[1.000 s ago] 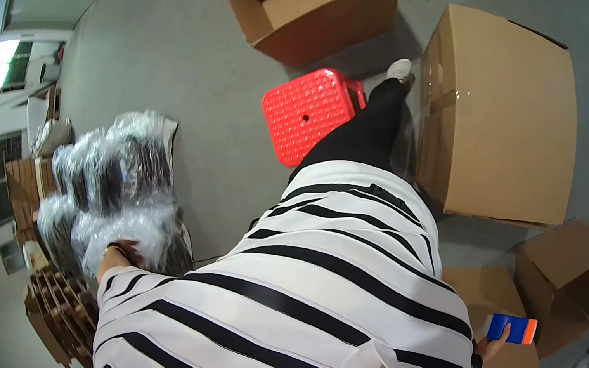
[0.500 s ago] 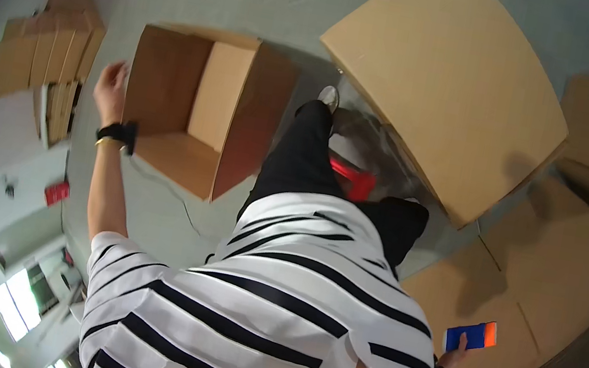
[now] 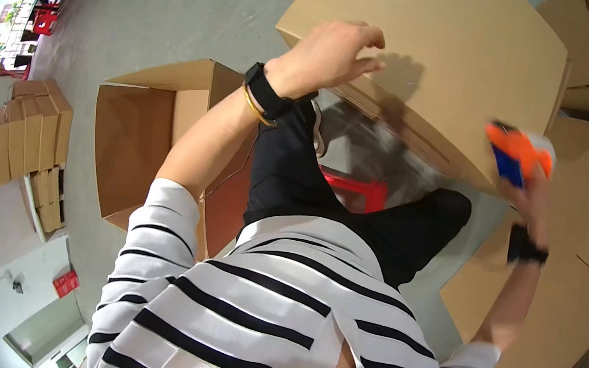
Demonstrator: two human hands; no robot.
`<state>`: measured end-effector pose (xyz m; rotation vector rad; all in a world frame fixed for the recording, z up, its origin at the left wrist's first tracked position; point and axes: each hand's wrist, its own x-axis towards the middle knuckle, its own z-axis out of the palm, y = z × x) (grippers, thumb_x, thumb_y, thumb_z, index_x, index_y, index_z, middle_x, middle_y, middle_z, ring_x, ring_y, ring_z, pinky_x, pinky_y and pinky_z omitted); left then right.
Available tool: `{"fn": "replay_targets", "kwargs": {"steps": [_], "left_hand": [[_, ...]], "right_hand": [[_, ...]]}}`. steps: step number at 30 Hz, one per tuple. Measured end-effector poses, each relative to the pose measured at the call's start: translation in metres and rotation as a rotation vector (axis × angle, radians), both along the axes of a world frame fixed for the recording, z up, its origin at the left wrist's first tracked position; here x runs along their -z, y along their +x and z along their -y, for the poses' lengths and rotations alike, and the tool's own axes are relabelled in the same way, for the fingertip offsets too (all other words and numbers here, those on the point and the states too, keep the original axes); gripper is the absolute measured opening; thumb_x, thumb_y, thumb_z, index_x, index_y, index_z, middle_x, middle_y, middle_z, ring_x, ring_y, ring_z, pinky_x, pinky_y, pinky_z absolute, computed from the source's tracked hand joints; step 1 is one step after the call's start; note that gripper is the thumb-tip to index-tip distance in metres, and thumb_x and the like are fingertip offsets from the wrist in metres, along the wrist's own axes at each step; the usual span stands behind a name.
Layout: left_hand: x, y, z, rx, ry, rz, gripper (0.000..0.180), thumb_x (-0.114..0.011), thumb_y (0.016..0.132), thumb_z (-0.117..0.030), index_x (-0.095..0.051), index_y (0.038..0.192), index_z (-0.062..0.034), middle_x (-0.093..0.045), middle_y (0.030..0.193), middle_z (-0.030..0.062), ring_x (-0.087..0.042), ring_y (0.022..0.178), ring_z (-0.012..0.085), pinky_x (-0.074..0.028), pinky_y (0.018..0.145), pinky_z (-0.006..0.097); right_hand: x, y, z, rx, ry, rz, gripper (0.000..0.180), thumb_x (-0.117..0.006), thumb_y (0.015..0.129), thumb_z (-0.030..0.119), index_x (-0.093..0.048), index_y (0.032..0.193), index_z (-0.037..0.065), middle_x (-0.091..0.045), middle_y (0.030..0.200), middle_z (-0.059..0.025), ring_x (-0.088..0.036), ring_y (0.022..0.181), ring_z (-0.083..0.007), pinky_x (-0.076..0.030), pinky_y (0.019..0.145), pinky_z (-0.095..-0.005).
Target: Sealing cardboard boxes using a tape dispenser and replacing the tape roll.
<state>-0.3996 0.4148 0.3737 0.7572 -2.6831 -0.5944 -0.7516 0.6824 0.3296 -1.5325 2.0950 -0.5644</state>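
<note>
In the head view, the large carton [image 3: 446, 37] lies ahead of you, a broad smooth panel facing up; take it as the landmark for everything else. Your left hand [image 3: 337, 54] is over its left near part, empty, palm down, the fingers loosely bent and spread; you throw a shadow on the panel, but I cannot tell whether any fingertip touches it. Your right hand [image 3: 533, 193] is wrapped around an orange-and-blue tool [image 3: 524, 154], probably a tape dispenser, at the carton's right near corner. The tool is blurred, so whether it meets the cardboard is unclear. Your two hands are well apart.

The tool should be light and hard, best gripped low on its body, as you have it, with your fingers clear of the orange end. The carton looks stiff in its panels but liable to dent under a hard push, and its bulk would be awkward for one hand; press flat-palmed near an edge, where the walls back it up.

Left of the carton stands an open carton [image 3: 131, 147]; on its near side is a red stool [image 3: 371, 194]; to its right lies flat cardboard [image 3: 570, 272].
</note>
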Motion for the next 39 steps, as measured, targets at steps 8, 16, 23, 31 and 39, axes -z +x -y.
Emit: {"fn": "replay_targets", "kwargs": {"steps": [8,16,23,31,39], "left_hand": [[-0.012,0.000,-0.097,0.123,-0.199,0.206,0.034,-0.072,0.080,-0.023,-0.062,0.106,-0.0032,-0.065,0.094,0.0145,-0.065,0.089,0.0326,-0.051,0.074,0.042],[-0.008,-0.006,-0.161,0.401,-0.386,0.426,0.028,-0.070,0.077,-0.022,-0.064,0.100,-0.0060,-0.065,0.094,0.0099,-0.065,0.088,0.0262,-0.051,0.074,0.037],[0.024,0.031,-0.223,0.525,-0.023,0.361,0.023,-0.064,0.079,-0.021,-0.068,0.094,-0.0038,-0.066,0.095,0.0123,-0.065,0.088,0.0250,-0.050,0.074,0.035],[0.047,0.045,-0.244,0.607,0.531,0.031,0.026,-0.061,0.081,-0.018,-0.068,0.099,-0.0002,-0.065,0.101,0.0165,-0.064,0.092,0.0263,-0.049,0.080,0.036],[0.037,0.033,-0.258,0.724,0.144,0.205,0.025,-0.058,0.082,-0.015,-0.069,0.096,0.0028,-0.065,0.101,0.0205,-0.065,0.092,0.0268,-0.049,0.082,0.037]], "right_hand": [[0.005,0.017,0.062,-0.154,0.356,-0.169,0.046,-0.076,0.070,0.020,-0.054,0.103,-0.003,-0.060,0.103,-0.0233,-0.058,0.096,-0.0367,-0.047,0.083,-0.0410],[-0.079,0.140,0.034,-0.232,-0.487,-0.044,0.039,-0.075,0.077,0.018,-0.062,0.109,0.000,-0.064,0.107,-0.0172,-0.062,0.098,-0.0323,-0.048,0.088,-0.0353],[-0.072,0.255,-0.002,-0.699,-0.357,0.534,0.028,-0.078,0.074,0.012,-0.066,0.096,0.001,-0.066,0.101,-0.0125,-0.065,0.086,-0.0272,-0.052,0.075,-0.0323],[-0.059,0.265,0.002,-0.688,-0.356,0.476,0.016,-0.073,0.078,0.008,-0.066,0.091,0.001,-0.065,0.081,-0.0096,-0.063,0.070,-0.0242,-0.051,0.061,-0.0283],[-0.036,0.254,0.022,-0.257,0.054,0.944,0.014,-0.063,0.093,0.013,-0.064,0.091,-0.001,-0.063,0.077,-0.0005,-0.062,0.068,-0.0100,-0.050,0.060,-0.0238]]}}
